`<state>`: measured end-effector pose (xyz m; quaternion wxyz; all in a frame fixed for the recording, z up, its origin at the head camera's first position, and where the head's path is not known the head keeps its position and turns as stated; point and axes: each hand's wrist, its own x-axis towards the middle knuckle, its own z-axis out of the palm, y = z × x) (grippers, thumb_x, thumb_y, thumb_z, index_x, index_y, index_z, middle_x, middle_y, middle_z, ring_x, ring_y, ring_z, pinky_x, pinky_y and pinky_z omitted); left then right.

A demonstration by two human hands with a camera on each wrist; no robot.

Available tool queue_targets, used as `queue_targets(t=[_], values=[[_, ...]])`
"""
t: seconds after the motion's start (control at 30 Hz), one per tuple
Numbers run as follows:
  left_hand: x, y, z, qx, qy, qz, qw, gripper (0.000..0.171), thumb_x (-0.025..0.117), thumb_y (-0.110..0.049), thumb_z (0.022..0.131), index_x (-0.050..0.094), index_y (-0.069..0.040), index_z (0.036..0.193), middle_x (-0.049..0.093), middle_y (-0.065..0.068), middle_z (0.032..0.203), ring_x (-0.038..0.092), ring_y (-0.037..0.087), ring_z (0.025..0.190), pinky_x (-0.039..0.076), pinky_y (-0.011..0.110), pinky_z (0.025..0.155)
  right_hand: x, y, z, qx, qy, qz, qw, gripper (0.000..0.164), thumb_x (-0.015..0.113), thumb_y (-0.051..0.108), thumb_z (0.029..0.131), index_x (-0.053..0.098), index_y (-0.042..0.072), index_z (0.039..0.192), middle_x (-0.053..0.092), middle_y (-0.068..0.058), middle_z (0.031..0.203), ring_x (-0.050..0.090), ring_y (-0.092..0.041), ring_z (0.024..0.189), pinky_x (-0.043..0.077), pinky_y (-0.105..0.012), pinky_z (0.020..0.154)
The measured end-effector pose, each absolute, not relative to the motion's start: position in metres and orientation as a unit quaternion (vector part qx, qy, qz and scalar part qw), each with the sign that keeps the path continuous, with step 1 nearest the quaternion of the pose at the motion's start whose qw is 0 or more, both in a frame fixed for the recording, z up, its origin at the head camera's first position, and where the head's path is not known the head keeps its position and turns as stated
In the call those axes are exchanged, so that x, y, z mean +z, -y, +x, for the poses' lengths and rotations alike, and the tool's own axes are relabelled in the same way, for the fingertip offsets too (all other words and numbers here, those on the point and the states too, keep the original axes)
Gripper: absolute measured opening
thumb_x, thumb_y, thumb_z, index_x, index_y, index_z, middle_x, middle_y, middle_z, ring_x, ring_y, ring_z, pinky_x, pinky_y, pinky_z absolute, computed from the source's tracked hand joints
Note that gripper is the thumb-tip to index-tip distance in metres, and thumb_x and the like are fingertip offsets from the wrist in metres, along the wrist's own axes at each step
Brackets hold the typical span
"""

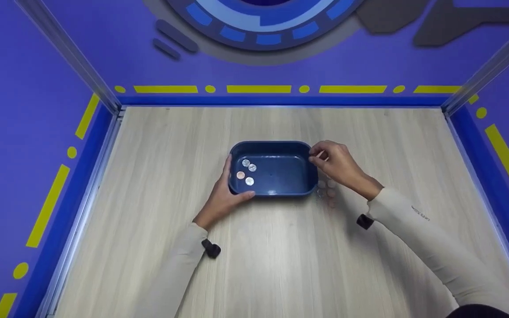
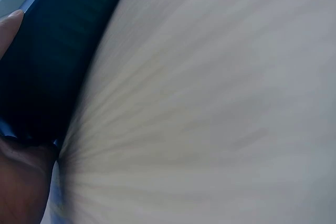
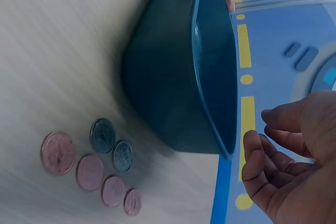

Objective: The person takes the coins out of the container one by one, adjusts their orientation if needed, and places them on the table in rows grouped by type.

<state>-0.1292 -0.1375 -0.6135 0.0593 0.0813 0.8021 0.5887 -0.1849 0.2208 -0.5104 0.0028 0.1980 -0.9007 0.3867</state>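
A dark blue plastic box [image 1: 273, 193], rectangular with rounded corners, stands on the table. My left hand [image 1: 226, 194] grips its left end, the thumb at the front corner and the fingers along the left side. Several coins lie inside near that end, among them a copper coin [image 1: 240, 175] and a silver coin [image 1: 249, 181]. At the right rim is my right hand [image 1: 338, 165], its fingers loosely bent. The right wrist view shows a gap between fingertips [image 3: 252, 139] and no coin there. Below it, several copper and silver coins [image 3: 90, 172] lie flat beside the box.
The pale wood-grain table [image 1: 263, 256] is bordered by blue panels [image 1: 259, 73] with yellow marks at the back and both sides. Metal rails run along the table's side edges. Black straps [image 1: 211, 249] are worn on both wrists.
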Motion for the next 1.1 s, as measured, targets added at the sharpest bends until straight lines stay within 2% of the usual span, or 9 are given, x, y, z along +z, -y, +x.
queue_targets(t=[0.23, 0.5, 0.6, 0.77, 0.93, 1.1], values=[[-0.613, 0.137, -0.129, 0.589, -0.802, 0.077, 0.061, 0.135, 0.098, -0.036, 0.083, 0.003, -0.031, 0.179, 0.022, 0.014, 0.182, 0.027, 0.034, 0.165, 0.022, 0.055, 0.133, -0.51, -0.201, -0.189, 0.384, 0.897, 0.22, -0.021, 0.012, 0.078, 0.001, 0.1, 0.079, -0.003, 0.111, 0.076, -0.014, 0.105, 0.072, -0.024, 0.091, 0.058, -0.035, 0.079], [-0.614, 0.138, -0.13, 0.592, -0.799, 0.089, 0.055, 0.134, 0.096, -0.039, 0.084, 0.003, -0.027, 0.18, 0.02, 0.012, 0.183, 0.027, 0.03, 0.165, 0.023, 0.053, 0.133, -0.516, -0.178, -0.194, 0.364, 0.893, 0.263, -0.029, 0.014, 0.079, -0.002, 0.098, 0.078, -0.006, 0.111, 0.077, -0.017, 0.106, 0.073, -0.029, 0.093, 0.061, -0.045, 0.082], [-0.615, 0.138, -0.13, 0.592, -0.799, 0.089, 0.055, 0.135, 0.096, -0.044, 0.084, 0.003, -0.027, 0.18, 0.02, 0.011, 0.183, 0.026, 0.029, 0.165, 0.022, 0.053, 0.133, -0.518, -0.169, -0.196, 0.358, 0.892, 0.274, -0.041, 0.014, 0.079, -0.001, 0.097, 0.078, -0.006, 0.111, 0.076, -0.019, 0.107, 0.074, -0.031, 0.094, 0.062, -0.046, 0.084], [-0.617, 0.139, -0.13, 0.594, -0.798, 0.086, 0.052, 0.135, 0.098, -0.043, 0.083, 0.005, -0.03, 0.18, 0.022, 0.008, 0.182, 0.028, 0.027, 0.164, 0.022, 0.052, 0.133, -0.521, -0.154, -0.199, 0.35, 0.887, 0.296, -0.056, 0.017, 0.079, 0.001, 0.097, 0.077, -0.007, 0.112, 0.076, -0.02, 0.107, 0.076, -0.032, 0.093, 0.064, -0.047, 0.083], [-0.616, 0.139, -0.13, 0.593, -0.799, 0.087, 0.051, 0.135, 0.098, -0.042, 0.082, 0.005, -0.032, 0.179, 0.027, 0.011, 0.181, 0.033, 0.028, 0.162, 0.025, 0.051, 0.132, -0.526, -0.141, -0.203, 0.347, 0.882, 0.313, -0.069, 0.017, 0.08, 0.001, 0.097, 0.076, -0.008, 0.111, 0.076, -0.02, 0.105, 0.076, -0.032, 0.092, 0.064, -0.046, 0.083], [-0.615, 0.139, -0.13, 0.593, -0.799, 0.087, 0.056, 0.136, 0.098, -0.043, 0.082, 0.004, -0.033, 0.179, 0.027, 0.012, 0.181, 0.033, 0.029, 0.162, 0.025, 0.052, 0.132, -0.529, -0.13, -0.206, 0.342, 0.876, 0.329, -0.083, 0.019, 0.079, 0.002, 0.097, 0.077, -0.008, 0.113, 0.076, -0.019, 0.106, 0.076, -0.031, 0.093, 0.064, -0.044, 0.083]])
